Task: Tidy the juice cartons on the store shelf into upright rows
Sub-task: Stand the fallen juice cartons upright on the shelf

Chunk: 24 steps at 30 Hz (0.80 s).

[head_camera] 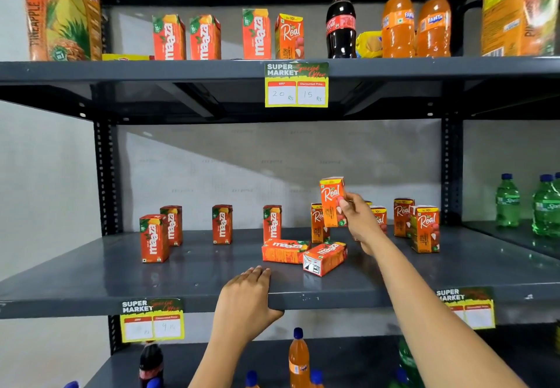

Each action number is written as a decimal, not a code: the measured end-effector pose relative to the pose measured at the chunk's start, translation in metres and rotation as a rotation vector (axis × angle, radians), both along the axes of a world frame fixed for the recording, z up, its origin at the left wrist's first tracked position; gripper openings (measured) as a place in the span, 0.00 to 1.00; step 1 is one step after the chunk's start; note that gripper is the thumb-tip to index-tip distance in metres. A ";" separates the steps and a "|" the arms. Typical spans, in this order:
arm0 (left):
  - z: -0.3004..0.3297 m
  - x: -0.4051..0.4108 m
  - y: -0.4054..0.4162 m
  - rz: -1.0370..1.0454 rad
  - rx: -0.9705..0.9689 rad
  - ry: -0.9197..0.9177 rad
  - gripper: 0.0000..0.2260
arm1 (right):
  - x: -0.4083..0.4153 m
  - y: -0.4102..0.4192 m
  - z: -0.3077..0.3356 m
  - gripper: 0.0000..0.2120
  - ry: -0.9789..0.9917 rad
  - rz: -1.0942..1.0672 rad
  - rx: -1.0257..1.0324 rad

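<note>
My right hand (359, 218) holds an orange Real carton (331, 201) upright in the air above the middle shelf (91, 269). Behind and right of it stand several more Real cartons (424, 228). Two Maaza cartons lie flat on the shelf: one lengthwise (285, 251) and one angled toward me (325, 258). Several Maaza cartons (154, 237) stand upright, spread out to the left and centre. My left hand (244, 303) grips the shelf's front edge, fingers on top and thumb underneath.
The upper shelf (181, 69) carries more Maaza and Real cartons, a cola bottle (341, 21) and two orange soda bottles (415, 18). Green bottles (527, 203) stand on the right bay. Yellow price tags (296, 84) hang from shelf edges. Bottles (298, 357) fill the shelf below.
</note>
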<state>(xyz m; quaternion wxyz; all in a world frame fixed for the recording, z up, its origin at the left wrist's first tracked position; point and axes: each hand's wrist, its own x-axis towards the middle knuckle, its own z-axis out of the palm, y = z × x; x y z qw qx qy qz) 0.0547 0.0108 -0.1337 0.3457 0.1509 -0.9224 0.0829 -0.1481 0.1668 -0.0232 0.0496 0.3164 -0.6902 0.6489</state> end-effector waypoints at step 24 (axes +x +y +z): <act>0.000 -0.001 0.001 -0.002 0.016 0.013 0.32 | 0.023 0.019 -0.046 0.49 0.026 -0.246 0.486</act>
